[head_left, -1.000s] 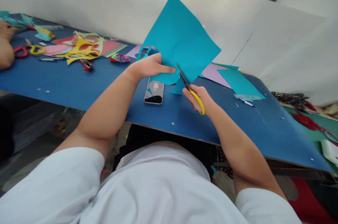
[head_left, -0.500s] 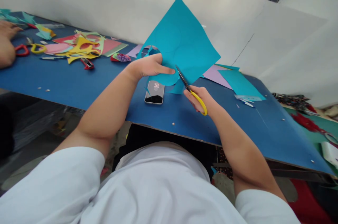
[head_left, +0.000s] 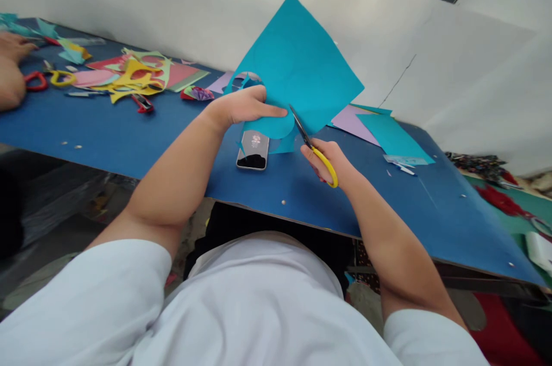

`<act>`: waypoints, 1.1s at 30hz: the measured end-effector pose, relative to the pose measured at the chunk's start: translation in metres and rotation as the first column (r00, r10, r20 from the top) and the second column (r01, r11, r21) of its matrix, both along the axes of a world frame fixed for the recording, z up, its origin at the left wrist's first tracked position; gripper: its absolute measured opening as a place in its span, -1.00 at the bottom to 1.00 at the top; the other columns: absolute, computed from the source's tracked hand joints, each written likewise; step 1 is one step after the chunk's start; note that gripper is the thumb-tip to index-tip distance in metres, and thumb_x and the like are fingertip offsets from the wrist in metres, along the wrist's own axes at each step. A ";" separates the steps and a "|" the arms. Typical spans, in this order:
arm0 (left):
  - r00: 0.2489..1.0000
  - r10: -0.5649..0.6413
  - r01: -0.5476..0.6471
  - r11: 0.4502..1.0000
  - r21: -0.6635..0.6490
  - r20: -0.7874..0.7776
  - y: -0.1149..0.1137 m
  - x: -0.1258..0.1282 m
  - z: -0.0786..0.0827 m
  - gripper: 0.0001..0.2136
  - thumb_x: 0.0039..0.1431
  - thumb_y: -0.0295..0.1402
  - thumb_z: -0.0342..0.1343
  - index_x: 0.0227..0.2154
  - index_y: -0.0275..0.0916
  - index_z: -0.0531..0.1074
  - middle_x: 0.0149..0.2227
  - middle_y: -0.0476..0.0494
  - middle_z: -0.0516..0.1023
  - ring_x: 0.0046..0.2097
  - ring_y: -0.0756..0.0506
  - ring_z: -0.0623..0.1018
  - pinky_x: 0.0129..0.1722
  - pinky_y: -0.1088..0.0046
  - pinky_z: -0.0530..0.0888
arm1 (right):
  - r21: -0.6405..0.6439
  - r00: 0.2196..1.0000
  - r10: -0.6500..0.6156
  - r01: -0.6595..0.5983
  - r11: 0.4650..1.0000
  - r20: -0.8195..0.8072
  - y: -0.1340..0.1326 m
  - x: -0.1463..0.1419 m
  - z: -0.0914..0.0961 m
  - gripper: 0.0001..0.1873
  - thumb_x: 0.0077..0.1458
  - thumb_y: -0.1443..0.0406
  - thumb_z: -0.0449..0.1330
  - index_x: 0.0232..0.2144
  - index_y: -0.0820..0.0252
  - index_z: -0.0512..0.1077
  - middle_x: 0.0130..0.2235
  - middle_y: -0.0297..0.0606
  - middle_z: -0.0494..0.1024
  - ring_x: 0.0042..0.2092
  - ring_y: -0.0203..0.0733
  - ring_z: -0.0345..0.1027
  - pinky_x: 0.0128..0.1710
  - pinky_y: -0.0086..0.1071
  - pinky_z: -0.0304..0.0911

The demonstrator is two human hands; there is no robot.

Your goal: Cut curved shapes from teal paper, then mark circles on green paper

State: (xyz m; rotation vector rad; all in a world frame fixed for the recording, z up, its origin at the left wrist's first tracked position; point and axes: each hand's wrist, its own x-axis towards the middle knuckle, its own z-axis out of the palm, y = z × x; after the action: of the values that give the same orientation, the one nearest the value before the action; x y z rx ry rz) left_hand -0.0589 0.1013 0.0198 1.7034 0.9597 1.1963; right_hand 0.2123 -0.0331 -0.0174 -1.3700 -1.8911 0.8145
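My left hand [head_left: 244,106] pinches the teal paper [head_left: 302,76], rising above it | my right hand [head_left: 328,160] closed on yellow scissors [head_left: 311,145], blades in the paper's lower edge.

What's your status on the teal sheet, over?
Left hand shut on teal sheet, held above the table. Right hand shut on yellow scissors, blades in the sheet's lower edge. Phone lies underneath, untouched.
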 end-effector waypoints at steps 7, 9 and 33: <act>0.996 -0.044 0.055 0.984 0.167 -0.073 0.010 0.002 0.008 -0.64 0.34 -0.20 0.55 -0.45 -0.17 0.51 -0.48 0.01 0.30 -0.41 -0.05 0.42 -0.33 0.35 0.39 | 0.097 0.982 -0.102 0.119 0.988 -0.160 0.012 0.003 -0.010 -0.35 0.35 -0.35 0.31 -0.36 0.00 0.34 -0.62 -0.44 0.33 -0.67 -0.25 0.23 -0.67 -0.36 0.19; 0.997 0.062 -0.049 0.969 0.242 -0.050 0.012 0.007 0.005 -0.70 0.38 -0.20 0.51 -0.37 -0.15 0.54 -0.45 0.01 0.34 -0.37 -0.07 0.44 -0.28 0.33 0.44 | 0.121 0.971 -0.122 0.149 0.981 -0.205 0.013 0.003 -0.011 -0.32 0.33 -0.41 0.29 -0.34 0.00 0.35 -0.60 -0.44 0.34 -0.67 -0.24 0.23 -0.67 -0.35 0.19; 0.892 -0.085 0.187 0.964 -0.191 0.444 -0.050 0.075 -0.028 -0.33 -0.11 0.10 0.74 -0.51 -0.14 0.33 -0.48 0.06 0.38 -0.39 0.01 0.43 -0.37 0.43 0.41 | -0.011 0.927 -0.108 0.112 0.994 -0.358 0.004 -0.013 -0.012 -0.11 0.11 -0.63 0.27 -0.33 -0.01 0.31 -0.58 -0.49 0.29 -0.65 -0.29 0.16 -0.69 -0.36 0.12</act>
State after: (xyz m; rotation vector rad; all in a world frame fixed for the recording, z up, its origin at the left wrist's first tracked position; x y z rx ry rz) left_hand 0.0160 0.0514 -0.0081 1.2273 0.6606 1.2465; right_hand 0.1997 -0.0289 -0.0291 -1.2134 -1.5206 0.9268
